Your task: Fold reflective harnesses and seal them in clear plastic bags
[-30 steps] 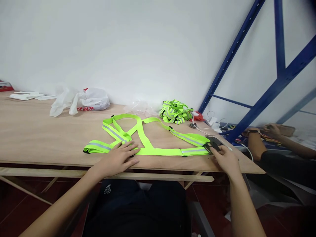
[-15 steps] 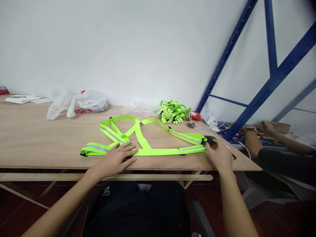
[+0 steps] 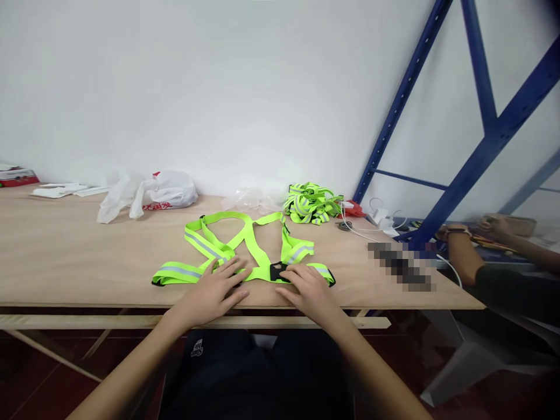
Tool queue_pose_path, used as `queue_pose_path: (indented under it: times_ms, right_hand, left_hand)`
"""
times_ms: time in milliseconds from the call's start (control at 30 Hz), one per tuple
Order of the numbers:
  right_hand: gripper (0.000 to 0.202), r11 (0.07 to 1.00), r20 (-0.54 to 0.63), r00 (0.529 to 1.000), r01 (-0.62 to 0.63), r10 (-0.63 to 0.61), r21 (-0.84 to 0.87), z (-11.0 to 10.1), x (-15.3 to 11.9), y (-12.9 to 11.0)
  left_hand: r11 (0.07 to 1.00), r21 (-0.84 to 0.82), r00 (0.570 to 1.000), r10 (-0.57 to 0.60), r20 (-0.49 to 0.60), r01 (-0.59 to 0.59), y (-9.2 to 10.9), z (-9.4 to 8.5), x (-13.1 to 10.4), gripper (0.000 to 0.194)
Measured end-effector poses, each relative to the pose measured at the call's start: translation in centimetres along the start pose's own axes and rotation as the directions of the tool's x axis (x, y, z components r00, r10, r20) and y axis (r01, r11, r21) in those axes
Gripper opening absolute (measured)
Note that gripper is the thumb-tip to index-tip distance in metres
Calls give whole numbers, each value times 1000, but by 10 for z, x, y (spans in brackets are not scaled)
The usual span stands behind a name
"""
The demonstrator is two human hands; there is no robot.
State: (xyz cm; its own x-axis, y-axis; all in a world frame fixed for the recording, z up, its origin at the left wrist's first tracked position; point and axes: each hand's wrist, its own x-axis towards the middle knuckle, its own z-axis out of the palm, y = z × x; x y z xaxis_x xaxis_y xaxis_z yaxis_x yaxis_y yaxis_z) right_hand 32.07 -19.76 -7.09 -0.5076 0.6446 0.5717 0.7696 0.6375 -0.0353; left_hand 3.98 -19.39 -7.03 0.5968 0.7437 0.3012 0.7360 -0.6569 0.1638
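At the far left edge of the wooden table (image 3: 65, 251), flat white packets (image 3: 61, 189) lay near the wall, with a red item (image 3: 15, 175) beside them. To their right, a white plastic bag (image 3: 149, 192) with red print rested on the table surface.

The reflective strap vest (image 3: 245, 251), fluorescent yellow-green with grey bands, lay flat near the front edge of the table, in front of the person. Its left belt end extended toward the left, and its two shoulder loops pointed toward the wall.

The left hand (image 3: 214, 291) rested palm down on the left part of the belt, fingers spread and flat, gripping nothing. The right hand (image 3: 308, 289) lay just beside it, also open and flat, pressing down on the belt section folded over from the right. The black buckle (image 3: 277, 272) sat between the two hands, touching the right hand's fingertips.

Farther back and to the right, a pile of similar vests (image 3: 310, 204) sat near the wall, next to crumpled clear film (image 3: 249, 199). White cables and a charger (image 3: 378, 219) lay near the table's right end. A blue steel rack (image 3: 481, 128) stood at the right, and another person's forearm (image 3: 459, 256) rested beyond the table corner.
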Motion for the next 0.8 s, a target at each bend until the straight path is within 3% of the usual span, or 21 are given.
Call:
queue_pose_path:
  times_ms: [100, 233, 467, 667, 800]
  right_hand:
    - [21, 999, -78, 997, -9, 13, 45, -11, -9, 13]
    - [16, 993, -63, 991, -114, 115, 20, -21, -16, 33]
    - [23, 990, 92, 990, -111, 102, 91, -17, -15, 41]
    - [30, 986, 82, 995, -75, 63, 152, -15, -14, 41]
    - [32, 966, 134, 989, -98, 67, 241, -15, -7, 35]
  left_hand:
    - [1000, -4, 997, -8, -74, 8, 4, -8, -2, 56]
    - [999, -40, 981, -33, -190, 26, -1, -25, -11, 39]
    - [989, -45, 986, -144, -82, 141, -25, -36, -27, 40]
    - [980, -126, 986, -163, -48, 155, -19, -29, -20, 44]
    - [978, -163, 988, -141, -68, 128, -15, -25, -16, 46]
